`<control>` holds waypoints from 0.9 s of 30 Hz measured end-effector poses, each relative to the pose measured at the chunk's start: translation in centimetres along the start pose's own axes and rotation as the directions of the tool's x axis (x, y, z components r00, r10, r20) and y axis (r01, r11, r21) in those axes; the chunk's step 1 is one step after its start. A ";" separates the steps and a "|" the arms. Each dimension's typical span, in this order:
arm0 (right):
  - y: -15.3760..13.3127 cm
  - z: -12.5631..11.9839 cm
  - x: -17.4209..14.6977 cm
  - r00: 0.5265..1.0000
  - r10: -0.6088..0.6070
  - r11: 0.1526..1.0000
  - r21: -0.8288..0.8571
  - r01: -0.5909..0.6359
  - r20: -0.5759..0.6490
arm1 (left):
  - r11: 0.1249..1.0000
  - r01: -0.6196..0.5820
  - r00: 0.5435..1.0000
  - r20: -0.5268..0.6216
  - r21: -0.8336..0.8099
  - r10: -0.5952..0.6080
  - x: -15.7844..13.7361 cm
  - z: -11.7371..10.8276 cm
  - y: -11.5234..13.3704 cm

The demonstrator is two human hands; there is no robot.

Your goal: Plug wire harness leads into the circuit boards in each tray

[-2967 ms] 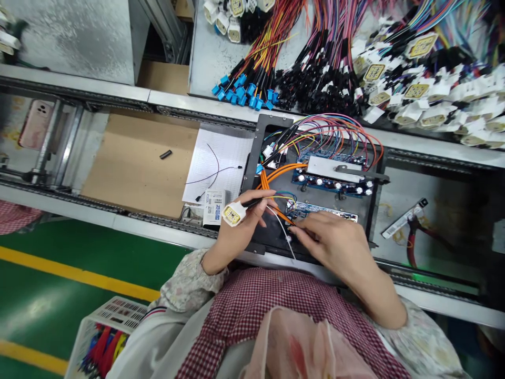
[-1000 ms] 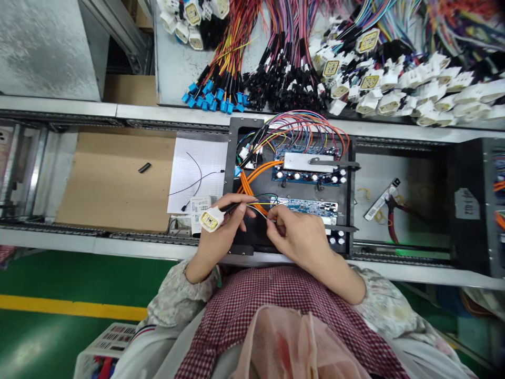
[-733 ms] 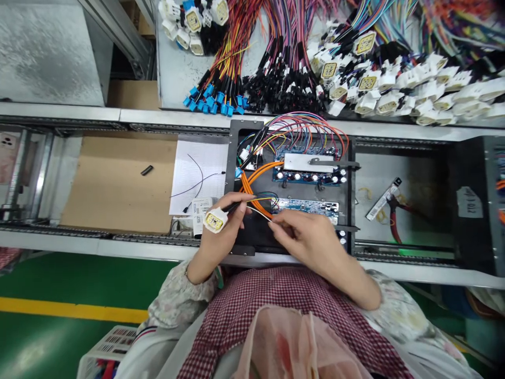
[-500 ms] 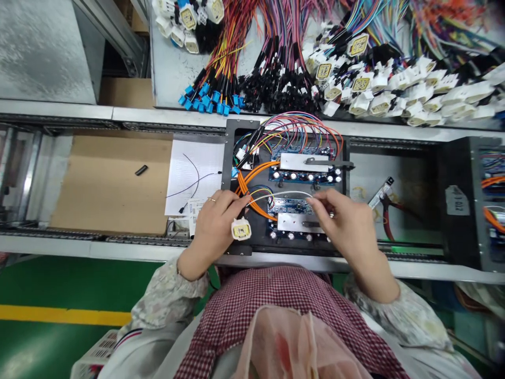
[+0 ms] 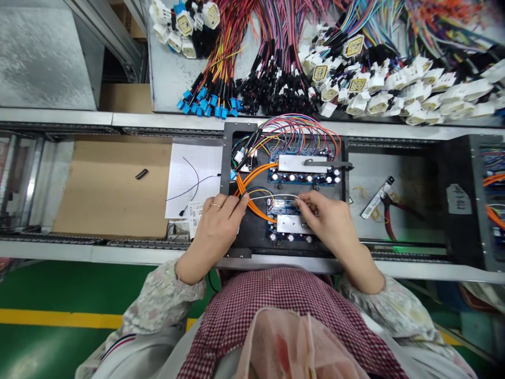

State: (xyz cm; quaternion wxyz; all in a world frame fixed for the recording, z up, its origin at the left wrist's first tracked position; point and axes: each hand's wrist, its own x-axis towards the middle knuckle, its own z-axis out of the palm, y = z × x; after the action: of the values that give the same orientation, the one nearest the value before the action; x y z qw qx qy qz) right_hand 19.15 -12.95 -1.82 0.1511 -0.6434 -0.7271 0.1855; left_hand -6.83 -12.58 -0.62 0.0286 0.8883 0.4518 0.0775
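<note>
A white wire (image 5: 276, 195) runs in a low arc between my two hands, above the lower circuit board (image 5: 279, 204). My left hand (image 5: 219, 226) is closed at the left side of the black metal case (image 5: 258, 243), gripping a wire harness whose thin coloured wires show past the fingertips; its connector is hidden under the hand. Thumb and fingers of my right hand (image 5: 329, 218) pinch the white wire's far end over the lower board. Thick orange cables (image 5: 256, 207) loop beside my left fingertips. The upper circuit board (image 5: 302, 179) carries a silver heat-sink bar (image 5: 292, 163).
Bundled harnesses with blue connectors (image 5: 209, 102) and white connectors (image 5: 379, 102) lie on the shelf behind. Red-handled pliers (image 5: 389, 221) rest right of the case, before another black case (image 5: 457, 200). Left are a paper sheet (image 5: 181, 168) and cardboard (image 5: 110, 195) with a black tube piece (image 5: 141, 173).
My right hand has moved left and slightly down along with the white wire's end. My left hand has turned, so the white connector below it is now out of sight.
</note>
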 end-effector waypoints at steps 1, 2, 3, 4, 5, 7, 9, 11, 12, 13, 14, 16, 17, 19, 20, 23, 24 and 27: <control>-0.1 0.2 0.0 1.000 -0.016 0.999 -0.028 0.016 0.007 | 1.000 0.007 1.000 0.001 -0.008 -0.007 0.0 0.1 0.0; -0.3 0.4 -0.1 0.999 -0.031 0.998 -0.056 0.032 0.014 | 1.000 0.015 1.000 -0.002 -0.013 -0.015 -0.1 0.1 0.1; -0.4 0.5 -0.1 0.999 -0.042 0.996 -0.081 0.043 0.019 | 1.000 0.024 1.000 -0.011 -0.013 -0.024 -0.1 0.2 0.1; -0.5 0.4 -0.2 0.999 -0.047 0.994 -0.100 0.050 0.028 | 0.999 0.039 0.999 -0.025 -0.009 -0.039 -0.2 0.3 0.1; -0.6 0.1 -0.2 0.998 -0.046 0.992 -0.112 0.050 0.041 | 0.998 0.058 0.997 -0.047 -0.007 -0.058 -0.3 0.4 0.1; -0.3 -1.4 0.3 0.996 -0.040 0.993 -0.108 0.048 0.076 | 0.994 0.101 0.989 -0.108 -0.041 -0.105 -0.4 0.6 0.0; 0.6 -4.1 2.2 0.996 -0.049 0.993 -0.104 0.057 0.076 | 0.979 0.129 0.974 -0.162 -0.161 -0.155 -0.6 0.9 -0.2; 1.9 -7.2 6.0 0.998 -0.055 0.986 -0.162 0.048 -0.039 | 0.935 0.150 0.959 -0.184 -0.321 -0.217 -0.8 1.2 -0.5; 2.6 -8.6 8.7 0.988 -0.041 0.974 -0.225 0.007 -0.147 | 0.905 0.163 0.951 -0.183 -0.393 -0.250 -0.8 1.3 -0.6; 3.3 -9.7 11.7 0.969 -0.038 0.960 -0.277 -0.031 -0.243 | 0.874 0.176 0.942 -0.182 -0.453 -0.283 -0.8 1.4 -0.6; 3.9 -10.5 15.0 0.948 -0.051 0.947 -0.317 -0.054 -0.314 | 0.846 0.185 0.932 -0.184 -0.501 -0.313 -0.9 1.4 -0.6; 4.6 -10.8 21.6 0.928 -0.093 0.922 -0.384 -0.058 -0.362 | 0.801 0.198 0.911 -0.196 -0.565 -0.364 -0.9 1.5 -0.6; 4.7 -10.5 24.5 0.935 -0.134 0.905 -0.426 -0.019 -0.327 | 0.785 0.202 0.901 -0.204 -0.585 -0.384 -1.0 1.4 -0.5; 4.3 -9.5 28.7 0.944 -0.147 0.899 -0.438 0.004 -0.294 | 0.763 0.219 0.884 -0.207 -0.608 -0.420 -1.0 1.4 -0.4; 4.0 -9.0 29.9 0.950 -0.142 0.899 -0.438 0.006 -0.279 | 0.758 0.228 0.881 -0.202 -0.611 -0.428 -1.1 1.3 -0.4; 3.4 -8.9 30.4 0.962 -0.123 0.904 -0.428 0.007 -0.243 | 0.754 0.240 0.886 -0.180 -0.611 -0.428 -1.2 1.3 -0.3; 3.4 -9.5 29.7 0.964 -0.129 0.904 -0.427 0.018 -0.231 | 0.757 0.236 0.888 -0.181 -0.609 -0.422 -1.2 1.3 -0.3; 3.3 -12.9 26.7 0.958 -0.172 0.901 -0.430 0.059 -0.228 | 0.771 0.204 0.894 -0.206 -0.603 -0.397 -1.0 1.3 -0.2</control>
State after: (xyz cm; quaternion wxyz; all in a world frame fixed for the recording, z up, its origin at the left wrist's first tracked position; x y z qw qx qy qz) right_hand 24.59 14.80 7.56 0.1147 -0.6348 -0.7609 -0.0705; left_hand -7.37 -13.21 -1.99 0.2289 0.7289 0.5445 0.3460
